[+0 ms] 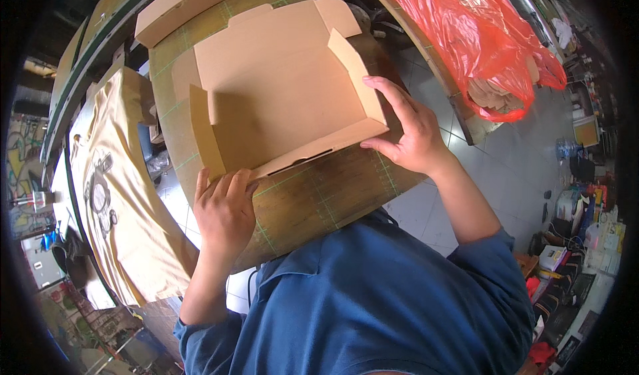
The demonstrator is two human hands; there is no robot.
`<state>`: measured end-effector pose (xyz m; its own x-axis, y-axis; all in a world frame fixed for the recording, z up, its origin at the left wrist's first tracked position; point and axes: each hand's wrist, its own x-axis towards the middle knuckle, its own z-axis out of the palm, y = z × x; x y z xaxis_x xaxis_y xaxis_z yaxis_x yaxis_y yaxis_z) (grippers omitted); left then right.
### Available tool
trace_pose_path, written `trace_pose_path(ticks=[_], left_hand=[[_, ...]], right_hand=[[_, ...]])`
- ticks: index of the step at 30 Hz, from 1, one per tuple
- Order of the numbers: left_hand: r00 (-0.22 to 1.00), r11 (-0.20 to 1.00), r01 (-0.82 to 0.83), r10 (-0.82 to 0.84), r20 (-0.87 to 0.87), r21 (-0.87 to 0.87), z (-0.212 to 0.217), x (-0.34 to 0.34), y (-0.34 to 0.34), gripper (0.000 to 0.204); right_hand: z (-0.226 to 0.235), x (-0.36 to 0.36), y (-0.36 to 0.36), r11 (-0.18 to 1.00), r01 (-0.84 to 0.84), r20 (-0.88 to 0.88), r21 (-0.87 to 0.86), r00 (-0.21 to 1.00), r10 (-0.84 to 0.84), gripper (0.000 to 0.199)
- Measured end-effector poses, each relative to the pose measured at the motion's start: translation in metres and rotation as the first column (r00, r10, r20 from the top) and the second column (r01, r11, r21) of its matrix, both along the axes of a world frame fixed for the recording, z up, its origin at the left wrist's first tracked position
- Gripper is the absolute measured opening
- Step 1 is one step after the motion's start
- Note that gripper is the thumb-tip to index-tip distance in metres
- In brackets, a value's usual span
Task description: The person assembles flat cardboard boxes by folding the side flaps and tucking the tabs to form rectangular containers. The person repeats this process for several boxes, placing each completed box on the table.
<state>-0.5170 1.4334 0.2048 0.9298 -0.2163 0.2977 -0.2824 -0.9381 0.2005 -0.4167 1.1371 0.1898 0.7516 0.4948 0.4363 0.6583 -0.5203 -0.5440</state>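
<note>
Brown cardboard is your material: an open box [286,102] sits on the worktable [313,202], near and side walls raised, lid panel laid back on the far side. Your right hand [418,134] grasps the near right corner, fingers along the side wall, thumb at the front; your left hand [225,214] touches the near left corner (whether it pinches the board, I cannot tell). You seem to be squaring the walls; the next move likely calls for steadying both corners, then bringing the lid over.
</note>
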Motion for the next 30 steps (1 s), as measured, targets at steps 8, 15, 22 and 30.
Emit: trace_pose_path(ticks=[8,15,22,30], left_hand=[[0.986,0.999,0.041,-0.039,-0.162,0.007,0.009,0.015,-0.029,0.019],[0.967,0.997,0.036,-0.053,-0.250,-0.071,0.006,0.025,-0.031,0.008],[0.944,0.992,0.103,-0.121,-0.308,-0.076,0.010,0.030,-0.027,0.006],[0.991,0.860,0.079,-0.121,-0.052,-0.504,0.038,-0.001,-0.005,0.043]], right_hand=[[0.013,-0.025,0.036,0.933,0.025,0.160,-0.359,0.986,0.035,0.033],[0.014,-0.014,0.050,0.935,-0.165,-0.054,-0.313,0.986,0.156,0.024],[0.018,-0.014,0.051,0.910,-0.196,-0.151,-0.365,0.977,0.150,0.024],[0.046,-0.024,0.023,0.974,-0.195,-0.181,0.115,0.960,0.214,0.032]])
